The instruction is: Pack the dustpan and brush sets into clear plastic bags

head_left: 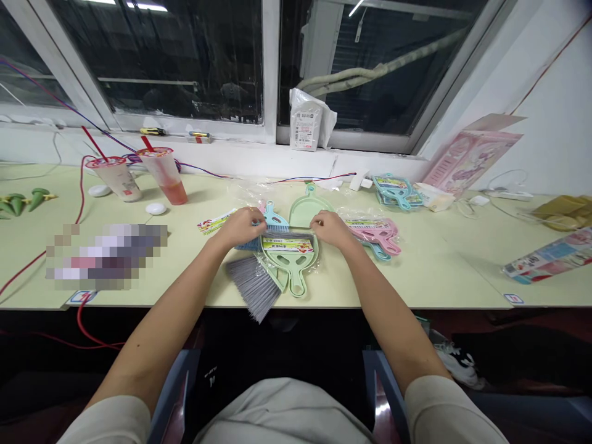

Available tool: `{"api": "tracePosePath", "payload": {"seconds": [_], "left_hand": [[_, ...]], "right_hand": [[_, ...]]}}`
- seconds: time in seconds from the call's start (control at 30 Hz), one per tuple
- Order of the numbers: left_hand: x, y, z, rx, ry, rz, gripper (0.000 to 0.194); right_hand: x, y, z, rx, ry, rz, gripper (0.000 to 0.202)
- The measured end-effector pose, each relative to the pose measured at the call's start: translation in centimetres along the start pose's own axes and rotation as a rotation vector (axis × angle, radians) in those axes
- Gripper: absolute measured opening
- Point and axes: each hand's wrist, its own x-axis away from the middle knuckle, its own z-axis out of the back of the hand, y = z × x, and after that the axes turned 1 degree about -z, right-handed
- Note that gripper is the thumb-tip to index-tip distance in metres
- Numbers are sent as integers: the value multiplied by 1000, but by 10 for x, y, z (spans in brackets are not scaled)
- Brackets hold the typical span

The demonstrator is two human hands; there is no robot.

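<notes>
Far out at nine o'clock, green toy pieces (21, 202) on the pale table (439, 277); nearer in, two plastic cups with red straws (139, 174), one with a red drink.

At centre, slightly toward eleven o'clock, left hand (240, 227) palm down, fingers curled over the upper left edge of the green dustpan pack (289, 253); looks like a light pinch on the wrapper, though how tightly closed cannot be told. Blue brush (272, 217) just under that hand, grey brush bristles (254, 287) fanning out toward seven o'clock, past the table edge.

Right hand (332, 229) at one o'clock of the pack, fingers bent onto its upper right corner, likewise resting or pinching, thumb hidden.

Best handled by keeping both pinches level on the top edge and pulling evenly, so the thin wrapper neither tears nor lets the bristles drag.

Further toward three o'clock, pink dustpan sets (377, 237), teal sets (395, 190), a pink box (467, 157) leaning at the wall.
</notes>
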Motion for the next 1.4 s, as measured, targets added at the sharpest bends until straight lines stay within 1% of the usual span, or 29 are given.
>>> {"api": "tracePosePath", "payload": {"seconds": [0.07, 0.13, 0.17, 0.2, 0.27, 0.4, 0.5, 0.63, 0.77, 0.83, 0.9, 0.97, 1.03, 1.1, 1.23, 1.33, 1.4], "left_hand": [[-1, 1, -1, 16, 56, 238, 26], [-2, 3, 0, 49, 54, 455, 33], [-2, 4, 0, 85, 27, 528, 36], [-2, 4, 0, 132, -7, 573, 36], [-1, 6, 0, 236, -66, 614, 34], [0, 12, -2, 383, -130, 627, 27], [0, 16, -4, 481, -169, 646, 27], [-1, 15, -6, 594, -164, 662, 24], [-2, 13, -8, 704, -161, 660, 16], [-3, 13, -8, 777, -144, 666, 22], [-3, 12, -7, 848, -112, 651, 26], [-4, 11, -6, 901, -76, 622, 23], [-5, 12, -5, 957, -54, 608, 16], [-5, 13, -6, 1011, -45, 608, 12], [-6, 17, -10, 1047, -14, 589, 13], [-7, 18, -11, 1059, 19, 594, 15], [-8, 19, -12, 1089, 28, 601, 15]], "right_hand": [[1, -1, 0, 11, -14, -158, 27], [1, -2, -3, 35, -47, -290, 37], [0, -2, -4, 44, -66, -337, 42], [0, -2, -6, 51, -86, -369, 46], [-1, -2, -10, 54, -132, -401, 45], [-2, 1, -10, -7, -214, -415, 37], [-2, 2, -7, -112, -282, -430, 36], [-4, 5, -8, -220, -335, -421, 37], [-8, 12, -13, -331, -333, -454, 35], [-9, 13, -14, -445, -312, -480, 34], [-8, 12, -12, -631, -291, -513, 32], [-5, 8, -7, -831, -270, -539, 30], [-2, 2, -2, -959, -224, -530, 31], [0, -2, 3, -986, -168, -479, 35], [1, -6, 4, -909, -53, -356, 36], [-4, -5, -2, -839, 96, -270, 38], [-7, -2, -6, -845, 184, -223, 38]]}}
